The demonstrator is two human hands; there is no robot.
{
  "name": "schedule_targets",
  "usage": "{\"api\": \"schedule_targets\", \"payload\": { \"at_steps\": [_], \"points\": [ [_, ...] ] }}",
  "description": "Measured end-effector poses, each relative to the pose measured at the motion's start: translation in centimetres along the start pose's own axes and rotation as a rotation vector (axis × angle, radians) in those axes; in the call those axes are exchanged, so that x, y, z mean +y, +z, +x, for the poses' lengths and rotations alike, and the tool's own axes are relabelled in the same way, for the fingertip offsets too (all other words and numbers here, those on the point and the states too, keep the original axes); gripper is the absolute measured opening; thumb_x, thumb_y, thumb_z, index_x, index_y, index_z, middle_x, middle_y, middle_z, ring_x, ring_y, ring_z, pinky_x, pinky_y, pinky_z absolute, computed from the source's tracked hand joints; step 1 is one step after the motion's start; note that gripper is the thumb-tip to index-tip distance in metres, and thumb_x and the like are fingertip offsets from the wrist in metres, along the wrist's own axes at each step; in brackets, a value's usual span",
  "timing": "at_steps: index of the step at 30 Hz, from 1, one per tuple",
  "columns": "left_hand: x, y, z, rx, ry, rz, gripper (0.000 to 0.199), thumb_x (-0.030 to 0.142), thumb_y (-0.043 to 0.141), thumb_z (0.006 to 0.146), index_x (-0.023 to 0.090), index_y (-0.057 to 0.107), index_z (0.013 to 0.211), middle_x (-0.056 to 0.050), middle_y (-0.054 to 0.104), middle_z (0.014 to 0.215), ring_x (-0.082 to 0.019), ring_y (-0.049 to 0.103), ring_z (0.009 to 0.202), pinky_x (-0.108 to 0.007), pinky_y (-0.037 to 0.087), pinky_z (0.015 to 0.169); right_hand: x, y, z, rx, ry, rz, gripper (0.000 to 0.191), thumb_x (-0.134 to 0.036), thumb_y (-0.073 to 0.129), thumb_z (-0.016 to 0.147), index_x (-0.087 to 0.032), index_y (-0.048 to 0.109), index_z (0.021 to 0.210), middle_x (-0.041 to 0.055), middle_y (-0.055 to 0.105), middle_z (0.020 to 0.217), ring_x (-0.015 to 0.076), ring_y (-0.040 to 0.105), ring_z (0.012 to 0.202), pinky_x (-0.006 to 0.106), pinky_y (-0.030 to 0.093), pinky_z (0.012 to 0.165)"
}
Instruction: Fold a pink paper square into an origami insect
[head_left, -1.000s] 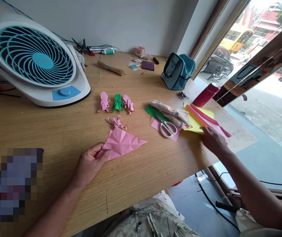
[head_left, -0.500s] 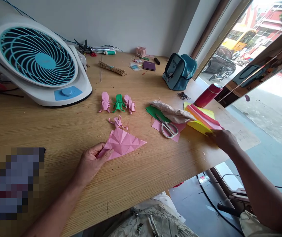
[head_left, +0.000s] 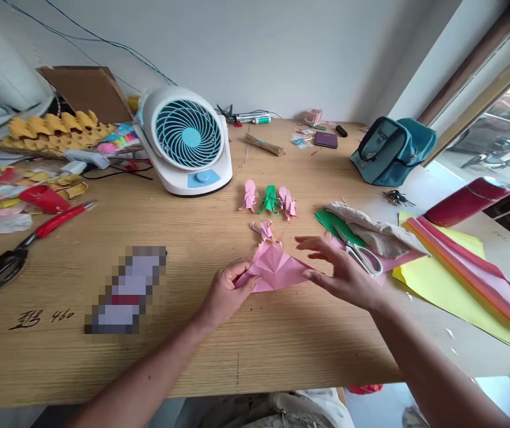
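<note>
A creased sheet of pink origami paper (head_left: 277,267) is folded to a rough triangle near the table's front. My left hand (head_left: 232,285) pinches its left corner between thumb and fingers. At the right corner, my right hand (head_left: 344,270) has its thumb at the paper's tip, its fingers spread above and apart from the thumb. Just behind the sheet lies a small pink folded paper figure (head_left: 264,230). Beyond it stand a pink paper beetle (head_left: 249,195), a green paper beetle (head_left: 270,199) and another pink paper beetle (head_left: 287,202) in a row.
White-handled scissors (head_left: 364,258) lie right of my right hand, by a cloth (head_left: 371,226) and yellow paper (head_left: 442,285). A red bottle (head_left: 469,201), teal bag (head_left: 389,151) and keys (head_left: 397,198) are farther right. A fan (head_left: 192,142) and red-handled shears (head_left: 36,238) are left.
My right hand has left the yellow and red papers at the right and come to the pink sheet's right corner. My left hand still holds the sheet. The view has turned left.
</note>
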State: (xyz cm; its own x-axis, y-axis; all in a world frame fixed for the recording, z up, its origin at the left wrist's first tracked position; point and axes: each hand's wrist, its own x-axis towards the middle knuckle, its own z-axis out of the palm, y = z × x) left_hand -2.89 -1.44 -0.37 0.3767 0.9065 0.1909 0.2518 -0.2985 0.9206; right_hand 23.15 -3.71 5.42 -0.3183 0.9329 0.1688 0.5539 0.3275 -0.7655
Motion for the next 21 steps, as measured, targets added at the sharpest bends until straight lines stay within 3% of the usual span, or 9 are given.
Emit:
{"api": "schedule_targets", "payload": {
  "at_steps": [3, 5, 8, 15, 21],
  "points": [
    [0.0, 0.0, 0.0, -0.003, -0.009, -0.051, 0.014, 0.026, 0.058, 0.088, 0.015, 0.061, 0.081, 0.000, 0.056, 0.078, -0.012, 0.051, 0.074, -0.021, 0.040, 0.069, 0.2, 1.7, 2.6, -0.093, -0.021, 0.131, 0.031, -0.049, 0.064, 0.088, -0.021, 0.067, 0.102, 0.0106, 0.060, 0.130, 0.0244, 0.060, 0.113, 0.033, 0.054, 0.085],
    [0.1, -0.1, 0.1, 0.002, 0.002, -0.058, 0.012, 0.025, 0.057, 0.089, 0.015, 0.062, 0.084, 0.000, 0.057, 0.081, -0.013, 0.052, 0.076, -0.021, 0.041, 0.071, 0.7, 2.4, 2.8, -0.120, 0.044, 0.187, 0.032, -0.050, 0.061, 0.090, -0.018, 0.066, 0.090, 0.0075, 0.067, 0.098, 0.0188, 0.062, 0.086, 0.027, 0.049, 0.068],
    [0.2, -0.1, 0.2, -0.005, 0.021, -0.003, 0.011, 0.023, 0.059, 0.087, 0.014, 0.062, 0.081, 0.000, 0.056, 0.079, -0.012, 0.051, 0.075, -0.021, 0.040, 0.070, 1.3, 3.3, 2.2, -0.094, 0.143, 0.172, 0.037, -0.050, 0.059, 0.090, -0.016, 0.062, 0.076, -0.0001, 0.056, 0.068, 0.0125, 0.049, 0.064, 0.025, 0.036, 0.056],
    [-0.3, 0.0, 0.1, -0.069, -0.068, 0.038, 0.035, 0.035, 0.058, 0.090, 0.015, 0.048, 0.063, 0.005, 0.035, 0.062, -0.009, 0.033, 0.061, -0.021, 0.026, 0.056, 1.0, 4.6, 1.1, -0.022, 0.116, 0.021, 0.034, -0.043, 0.059, 0.091, -0.017, 0.057, 0.070, -0.0021, 0.051, 0.065, 0.0114, 0.043, 0.063, 0.025, 0.032, 0.057],
    [-0.1, 0.1, 0.1, 0.021, -0.018, 0.113, 0.038, 0.029, 0.059, 0.088, 0.017, 0.037, 0.059, 0.006, 0.030, 0.061, -0.008, 0.030, 0.059, -0.022, 0.025, 0.056, 0.8, 4.8, 0.8, -0.004, 0.087, 0.017, 0.027, -0.039, 0.060, 0.091, -0.018, 0.060, 0.076, -0.0009, 0.056, 0.069, 0.0123, 0.047, 0.064, 0.024, 0.034, 0.058]
  ]
}}
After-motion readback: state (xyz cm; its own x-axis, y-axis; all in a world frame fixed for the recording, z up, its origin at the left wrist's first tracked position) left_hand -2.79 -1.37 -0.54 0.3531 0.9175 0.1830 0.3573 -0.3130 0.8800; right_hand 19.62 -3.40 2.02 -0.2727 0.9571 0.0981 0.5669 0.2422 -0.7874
